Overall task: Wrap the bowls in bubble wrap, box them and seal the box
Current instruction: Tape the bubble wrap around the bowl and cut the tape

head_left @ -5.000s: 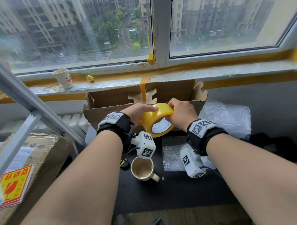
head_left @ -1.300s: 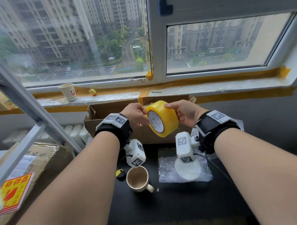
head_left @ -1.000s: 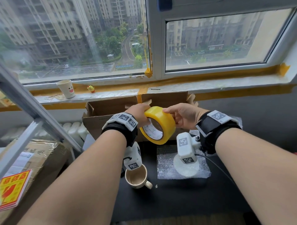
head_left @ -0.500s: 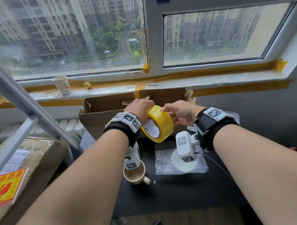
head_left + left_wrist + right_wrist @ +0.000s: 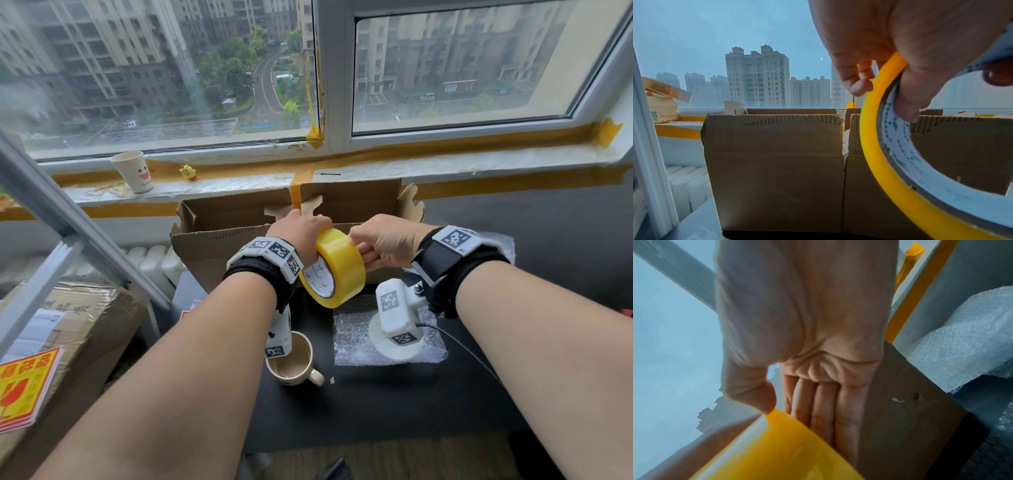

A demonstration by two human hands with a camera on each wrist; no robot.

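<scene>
A yellow roll of packing tape point(image 5: 337, 270) hangs in the air just in front of the open cardboard box point(image 5: 219, 240). My left hand point(image 5: 303, 236) grips the roll, thumb inside the core point(image 5: 908, 104) and fingers over the outer rim. My right hand point(image 5: 380, 240) pinches the roll's outer face, thumb point(image 5: 756, 395) on top and fingers point(image 5: 818, 404) underneath. The box point(image 5: 774, 162) stands with its flaps up; its inside is hidden. A white bowl point(image 5: 394, 346) sits on a small sheet of bubble wrap point(image 5: 349, 342) on the black table, partly behind my right wrist camera.
A beige mug point(image 5: 294, 363) stands on the black table point(image 5: 376, 404) below my left wrist. A bubble wrap roll point(image 5: 962, 340) lies right of the box. On the sill sit a paper cup point(image 5: 133, 171) and a yellow toy point(image 5: 188, 172). A taped carton point(image 5: 65, 329) is at left.
Over the last second the roll came down a little and tilted; my right hand's fingers closed onto its outer face. Both hands stayed on it throughout.
</scene>
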